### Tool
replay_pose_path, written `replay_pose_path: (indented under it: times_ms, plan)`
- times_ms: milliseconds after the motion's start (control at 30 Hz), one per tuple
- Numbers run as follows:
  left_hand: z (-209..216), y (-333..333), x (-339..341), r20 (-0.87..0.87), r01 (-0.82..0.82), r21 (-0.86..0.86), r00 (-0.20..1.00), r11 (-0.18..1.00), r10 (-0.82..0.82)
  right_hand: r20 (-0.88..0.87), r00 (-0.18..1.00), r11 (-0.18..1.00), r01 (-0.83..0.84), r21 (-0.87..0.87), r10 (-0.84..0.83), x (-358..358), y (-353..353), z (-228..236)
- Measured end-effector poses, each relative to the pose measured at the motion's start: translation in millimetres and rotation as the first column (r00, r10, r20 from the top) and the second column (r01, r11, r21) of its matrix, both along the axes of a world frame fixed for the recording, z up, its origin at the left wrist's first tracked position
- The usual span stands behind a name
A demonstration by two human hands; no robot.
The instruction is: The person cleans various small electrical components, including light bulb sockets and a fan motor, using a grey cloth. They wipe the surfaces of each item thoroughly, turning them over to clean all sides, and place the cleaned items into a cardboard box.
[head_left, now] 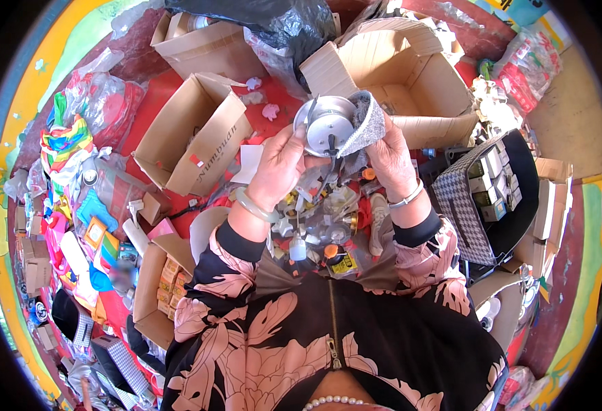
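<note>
Up in front of me I hold a round, shallow silver metal housing [329, 125] with a dark cable hanging from it. Its open side is turned toward me. My left hand [277, 168] grips the left rim, thumb over the edge. At the right rim my right hand [391, 161] clasps a speckled grey cloth [367, 130], which lies against the housing. Whether the right fingers also touch the metal is hidden by the cloth. Beneath both hands, a heap of mixed small parts [308, 219] lies close to my lap.
An open cardboard box [222, 147] stands left, a larger one [444, 130] far right. On the right, a checked bin [462, 205] holds several small boxes. Small orange cartons fill a box [154, 308] near my left elbow. Colourful odds and ends lie further left.
</note>
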State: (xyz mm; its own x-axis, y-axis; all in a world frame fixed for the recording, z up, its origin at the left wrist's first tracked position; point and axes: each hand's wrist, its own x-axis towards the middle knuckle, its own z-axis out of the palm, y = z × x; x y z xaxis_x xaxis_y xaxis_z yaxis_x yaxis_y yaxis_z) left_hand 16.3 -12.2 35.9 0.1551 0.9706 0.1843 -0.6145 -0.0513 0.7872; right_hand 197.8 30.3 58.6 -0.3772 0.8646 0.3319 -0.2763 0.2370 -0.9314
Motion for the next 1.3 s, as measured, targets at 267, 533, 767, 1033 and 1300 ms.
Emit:
replay_pose_path:
  times_ms: [267,533,767,1033,1300]
  plan:
    - [0,10,-11,-0.039,0.07,-0.163,0.996,0.984,-0.078,-0.037,0.999,0.992,-0.02,-0.127,0.015,3,4,-3]
    - [5,4,18,0.188,0.034,-0.137,0.982,0.99,-0.008,0.264,0.663,0.414,0.075,0.907,-0.7,-22,-4,6]
    - [9,3,-3,0.361,0.089,-0.247,0.933,0.965,0.007,0.193,0.952,0.705,0.031,0.708,-0.236,-32,-23,1]
    - [14,5,-4,0.371,-0.058,-0.13,0.923,0.99,0.103,-0.447,0.868,0.974,0.161,-0.158,-0.216,11,8,15]
    - [1,3,27,-0.052,-0.225,0.125,0.971,0.966,0.233,-0.037,0.92,0.915,0.393,0.097,-0.391,-47,-13,1]
